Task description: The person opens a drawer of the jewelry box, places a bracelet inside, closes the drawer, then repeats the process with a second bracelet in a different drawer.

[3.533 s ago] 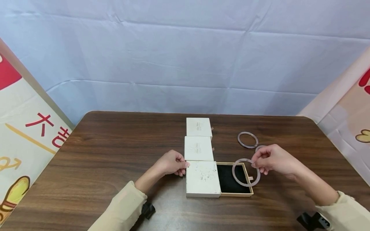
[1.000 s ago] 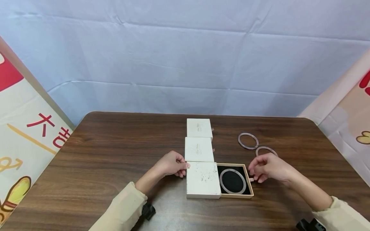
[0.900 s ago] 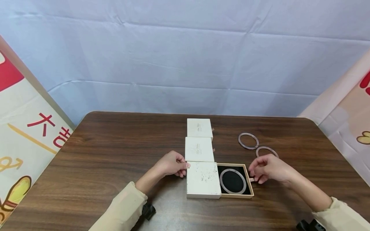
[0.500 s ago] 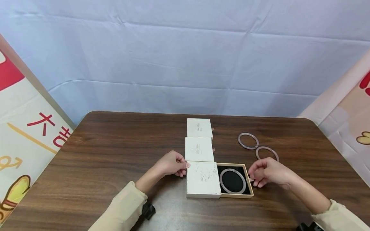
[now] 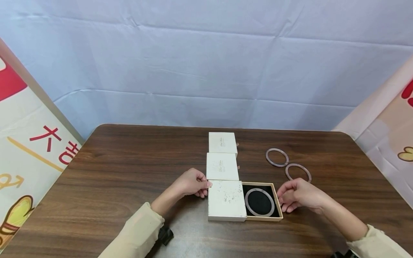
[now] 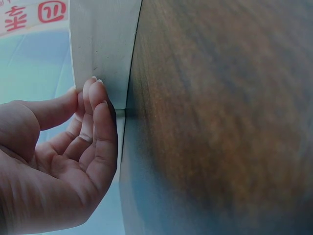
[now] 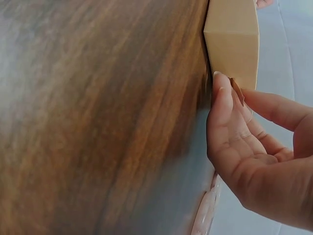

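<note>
A white speckled bracelet box [image 5: 227,200] lies with its drawer [image 5: 281,201] slid partway out to the right. Inside, a pale lilac bangle [image 5: 247,207] rests flat on black padding. My left hand [image 5: 192,183] holds the far left corner of the sleeve, thumb at the top edge and bent fingertips on the end wall [image 6: 108,54]. My right hand [image 5: 301,195] touches the drawer's tan front [image 7: 232,54] with thumb and fingertips. A small ribbon tab [image 7: 236,91] sits between them. Two more bangles [image 5: 276,148] [image 5: 298,165] lie behind the right hand.
Two closed white boxes [image 5: 222,142] [image 5: 222,166] stand in a column behind the open one. All rest on a brown wooden table [image 5: 129,161]. A pale blue cloth [image 5: 206,64] hangs behind, with printed banners [image 5: 35,154] at the sides.
The right hand has set the bangle it held into the drawer and let go. It has then shifted down to the drawer's front. The left hand stays at the box.
</note>
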`<state>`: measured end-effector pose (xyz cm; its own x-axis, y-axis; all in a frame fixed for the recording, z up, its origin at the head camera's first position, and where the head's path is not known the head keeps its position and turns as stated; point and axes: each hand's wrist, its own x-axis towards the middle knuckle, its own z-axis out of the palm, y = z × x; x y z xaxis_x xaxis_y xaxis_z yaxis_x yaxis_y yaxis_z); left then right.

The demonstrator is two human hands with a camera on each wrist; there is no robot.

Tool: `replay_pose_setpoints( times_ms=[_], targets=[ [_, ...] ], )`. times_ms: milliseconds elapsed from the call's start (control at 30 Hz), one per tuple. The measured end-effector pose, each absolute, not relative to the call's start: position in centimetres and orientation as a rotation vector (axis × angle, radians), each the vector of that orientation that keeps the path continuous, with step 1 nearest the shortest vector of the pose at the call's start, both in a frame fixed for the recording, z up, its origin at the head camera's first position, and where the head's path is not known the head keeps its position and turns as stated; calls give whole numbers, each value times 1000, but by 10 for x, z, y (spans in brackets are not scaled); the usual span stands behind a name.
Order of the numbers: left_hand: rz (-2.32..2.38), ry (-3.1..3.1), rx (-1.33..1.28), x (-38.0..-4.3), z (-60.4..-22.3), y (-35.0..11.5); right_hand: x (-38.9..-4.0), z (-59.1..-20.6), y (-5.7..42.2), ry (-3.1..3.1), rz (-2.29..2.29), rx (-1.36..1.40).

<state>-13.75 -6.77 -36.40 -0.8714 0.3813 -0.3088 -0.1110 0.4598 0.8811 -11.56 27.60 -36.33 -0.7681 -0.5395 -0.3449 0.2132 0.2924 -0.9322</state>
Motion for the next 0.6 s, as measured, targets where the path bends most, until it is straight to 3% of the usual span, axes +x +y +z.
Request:
replay_pose_setpoints(
  times_ms=[600],
  targets=[
    [1401, 2248, 218, -137, -364, -68, -114, -366, 271, 1953, -1543, -231]
  ],
)
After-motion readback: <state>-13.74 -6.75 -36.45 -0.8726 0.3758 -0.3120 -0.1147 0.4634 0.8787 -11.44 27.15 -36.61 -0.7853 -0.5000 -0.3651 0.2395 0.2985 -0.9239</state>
